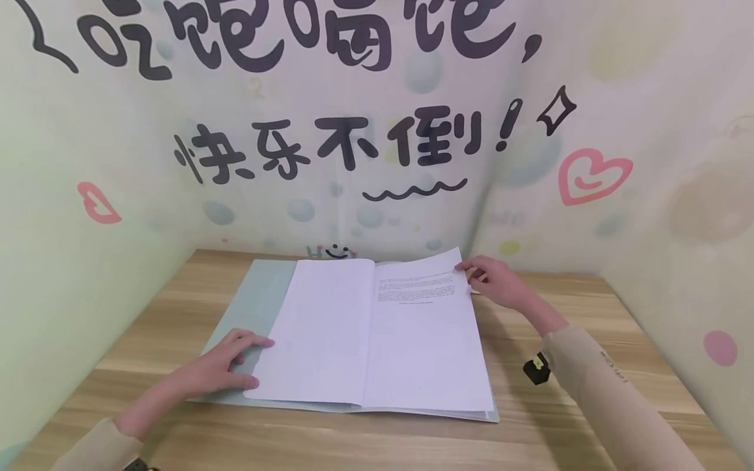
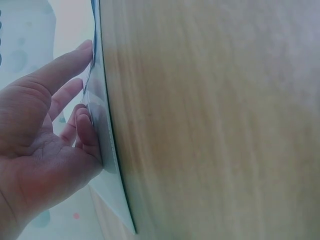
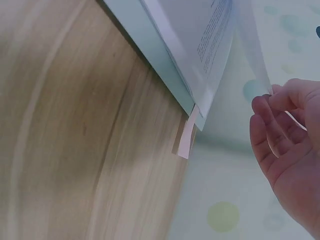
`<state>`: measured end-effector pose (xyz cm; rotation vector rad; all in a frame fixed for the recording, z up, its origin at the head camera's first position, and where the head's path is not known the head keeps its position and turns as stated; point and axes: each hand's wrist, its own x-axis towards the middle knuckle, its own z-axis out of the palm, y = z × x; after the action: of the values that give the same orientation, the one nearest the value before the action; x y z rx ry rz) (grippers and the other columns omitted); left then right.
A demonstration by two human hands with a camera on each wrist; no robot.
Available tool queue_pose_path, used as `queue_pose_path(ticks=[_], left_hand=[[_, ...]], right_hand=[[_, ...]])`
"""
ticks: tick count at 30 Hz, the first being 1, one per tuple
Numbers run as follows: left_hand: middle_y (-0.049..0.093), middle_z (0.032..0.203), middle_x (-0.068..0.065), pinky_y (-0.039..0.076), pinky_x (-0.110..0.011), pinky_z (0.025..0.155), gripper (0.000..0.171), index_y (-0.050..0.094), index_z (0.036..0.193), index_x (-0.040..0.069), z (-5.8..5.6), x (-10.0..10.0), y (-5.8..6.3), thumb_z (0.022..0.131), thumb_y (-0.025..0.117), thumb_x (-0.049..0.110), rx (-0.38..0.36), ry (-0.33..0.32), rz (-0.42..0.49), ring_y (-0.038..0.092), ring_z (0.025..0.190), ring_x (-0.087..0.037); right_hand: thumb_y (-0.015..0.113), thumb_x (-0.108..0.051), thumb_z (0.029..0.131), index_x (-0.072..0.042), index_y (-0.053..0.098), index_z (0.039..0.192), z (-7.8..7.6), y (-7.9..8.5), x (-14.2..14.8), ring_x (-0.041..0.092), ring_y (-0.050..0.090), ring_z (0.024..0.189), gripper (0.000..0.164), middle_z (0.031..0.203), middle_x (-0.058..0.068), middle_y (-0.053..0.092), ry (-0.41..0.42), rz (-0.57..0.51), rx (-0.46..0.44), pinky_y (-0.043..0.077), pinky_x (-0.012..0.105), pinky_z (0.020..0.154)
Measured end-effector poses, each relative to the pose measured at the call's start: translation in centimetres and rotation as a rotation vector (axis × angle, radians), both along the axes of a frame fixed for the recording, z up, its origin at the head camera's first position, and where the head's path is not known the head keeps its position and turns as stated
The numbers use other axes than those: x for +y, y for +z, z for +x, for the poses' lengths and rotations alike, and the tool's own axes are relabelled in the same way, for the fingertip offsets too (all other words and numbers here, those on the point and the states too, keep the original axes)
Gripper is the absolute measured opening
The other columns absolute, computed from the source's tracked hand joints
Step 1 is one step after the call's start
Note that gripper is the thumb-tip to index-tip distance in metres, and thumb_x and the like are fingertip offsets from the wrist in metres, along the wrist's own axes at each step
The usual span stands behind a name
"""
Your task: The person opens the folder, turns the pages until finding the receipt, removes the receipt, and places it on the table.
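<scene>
An open booklet with a pale blue-green cover (image 1: pixel 250 307) lies on the wooden table. Its left page (image 1: pixel 324 327) looks blank; the right page (image 1: pixel 427 353) carries a few lines of small print near the top. My left hand (image 1: pixel 218 366) rests on the cover's left side, thumb and forefinger at the edge of the left page. At the upper right, my right hand (image 1: pixel 497 281) pinches the corner of the lifted right page between thumb and finger. In the right wrist view, that raised sheet (image 3: pixel 252 47) stands apart from the printed page below it.
A pale pink paper strip (image 3: pixel 187 137) sticks out past the cover's corner. The wooden table (image 1: pixel 412 445) meets a patterned wall (image 1: pixel 265 216) behind the booklet, with dark lettering on it. Side walls rise at left and right.
</scene>
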<state>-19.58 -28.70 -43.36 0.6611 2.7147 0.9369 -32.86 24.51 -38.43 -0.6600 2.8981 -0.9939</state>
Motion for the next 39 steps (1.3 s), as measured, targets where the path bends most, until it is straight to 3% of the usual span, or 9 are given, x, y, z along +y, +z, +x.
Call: queue_pose_path(ticks=[13, 19, 24, 32, 39], left_hand=[[0.041, 0.129, -0.018, 0.043, -0.022, 0.081, 0.063, 0.053, 0.134, 0.012, -0.3, -0.1, -0.2, 0.081, 0.078, 0.036, -0.018, -0.002, 0.022, 0.045, 0.101, -0.020], [0.041, 0.128, -0.018, 0.040, -0.022, 0.079, 0.063, 0.052, 0.134, 0.012, -0.4, -0.2, -0.6, 0.082, 0.079, 0.035, -0.035, -0.011, 0.023, 0.044, 0.099, -0.022], [0.041, 0.128, -0.017, 0.041, -0.023, 0.079, 0.063, 0.053, 0.134, 0.014, -0.2, -0.3, -0.3, 0.081, 0.079, 0.035, -0.023, 0.010, 0.022, 0.044, 0.099, -0.022], [0.041, 0.128, -0.017, 0.042, -0.023, 0.081, 0.063, 0.052, 0.134, 0.013, -0.4, -0.2, -0.4, 0.081, 0.079, 0.034, -0.027, -0.003, 0.027, 0.045, 0.100, -0.021], [0.041, 0.129, -0.016, 0.041, -0.023, 0.079, 0.063, 0.052, 0.135, 0.015, -0.5, -0.2, -0.3, 0.081, 0.079, 0.035, -0.036, 0.010, 0.019, 0.044, 0.099, -0.021]], right_hand=[[0.062, -0.003, 0.093, -0.001, 0.066, 0.120, -0.7, 1.6, -1.1, 0.028, 0.065, 0.095, 0.028, 0.110, 0.018, 0.067, 0.043, 0.020, 0.080, 0.052, 0.027, 0.073], [0.061, -0.007, 0.095, -0.003, 0.066, 0.122, -1.0, 2.7, -3.4, 0.026, 0.064, 0.097, 0.028, 0.110, 0.014, 0.067, 0.075, 0.055, 0.070, 0.055, 0.036, 0.083], [0.063, -0.009, 0.095, -0.005, 0.065, 0.124, -1.4, 3.9, -5.8, 0.026, 0.063, 0.101, 0.030, 0.118, 0.015, 0.065, 0.106, 0.058, 0.065, 0.055, 0.041, 0.087], [0.069, -0.013, 0.092, -0.006, 0.066, 0.124, -2.2, 4.2, -8.2, 0.021, 0.062, 0.099, 0.033, 0.118, 0.013, 0.067, 0.165, 0.077, 0.076, 0.055, 0.037, 0.086], [0.071, -0.013, 0.090, -0.006, 0.065, 0.124, -2.8, 4.0, -10.3, 0.024, 0.062, 0.102, 0.036, 0.115, 0.014, 0.066, 0.223, 0.048, 0.069, 0.054, 0.040, 0.088]])
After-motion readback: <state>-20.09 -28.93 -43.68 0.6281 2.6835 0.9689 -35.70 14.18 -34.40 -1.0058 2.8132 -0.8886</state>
